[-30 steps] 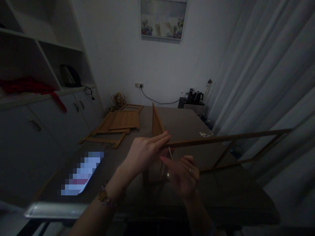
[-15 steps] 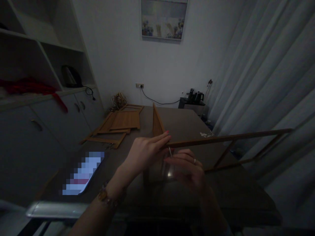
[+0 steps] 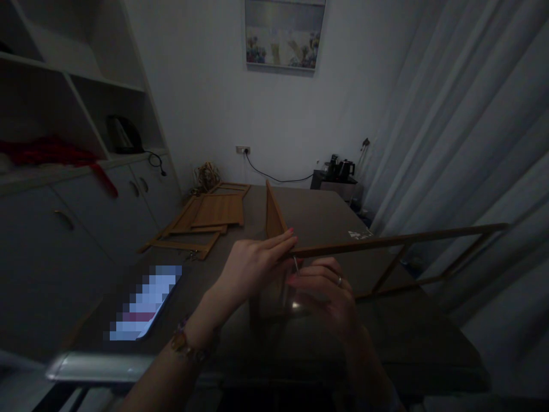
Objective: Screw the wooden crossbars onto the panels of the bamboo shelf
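Observation:
My left hand (image 3: 253, 264) is closed around the corner where an upright wooden panel (image 3: 274, 212) meets a long wooden frame (image 3: 351, 247). The frame reaches away to the right, with crossbars between its rails. Just below that corner, my right hand (image 3: 328, 289) pinches a thin metal rod (image 3: 296, 265) between thumb and fingers. The rod's upper end meets the underside of the frame's rail. Whether it is a screw or a hex key I cannot tell. The left fingertips behind the corner are partly hidden.
On the brown table (image 3: 309, 200), several slatted wooden panels (image 3: 218, 210) lie at the back left. Small metal hardware (image 3: 193, 254) sits near them. A lit phone (image 3: 148, 303) rests at the front left. White scraps (image 3: 359, 234) lie by the right edge, near the curtain (image 3: 472, 143).
My right hand has shifted slightly and its lower fingers have turned at the rod. The left hand, panel and frame stay nearly in place.

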The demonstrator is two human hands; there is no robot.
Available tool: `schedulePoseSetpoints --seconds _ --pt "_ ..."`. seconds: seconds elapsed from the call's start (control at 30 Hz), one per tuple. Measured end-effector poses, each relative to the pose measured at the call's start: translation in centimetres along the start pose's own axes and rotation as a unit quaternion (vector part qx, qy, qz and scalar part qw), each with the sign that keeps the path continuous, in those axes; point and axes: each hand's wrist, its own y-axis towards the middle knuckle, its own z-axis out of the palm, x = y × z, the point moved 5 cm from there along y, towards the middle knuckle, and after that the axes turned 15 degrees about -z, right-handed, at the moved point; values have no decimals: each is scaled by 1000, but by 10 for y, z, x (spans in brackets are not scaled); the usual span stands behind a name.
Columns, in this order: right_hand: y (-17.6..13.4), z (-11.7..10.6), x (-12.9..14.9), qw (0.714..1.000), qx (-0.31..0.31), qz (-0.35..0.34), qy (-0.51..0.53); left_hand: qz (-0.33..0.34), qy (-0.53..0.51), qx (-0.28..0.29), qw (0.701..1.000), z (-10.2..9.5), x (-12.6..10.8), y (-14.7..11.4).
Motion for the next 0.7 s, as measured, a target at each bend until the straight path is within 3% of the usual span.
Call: schedulePoseSetpoints --seconds 0.7 --pt "6 14 9 993 -100 40 -51 0 5 10 1000 -2 -2 0"
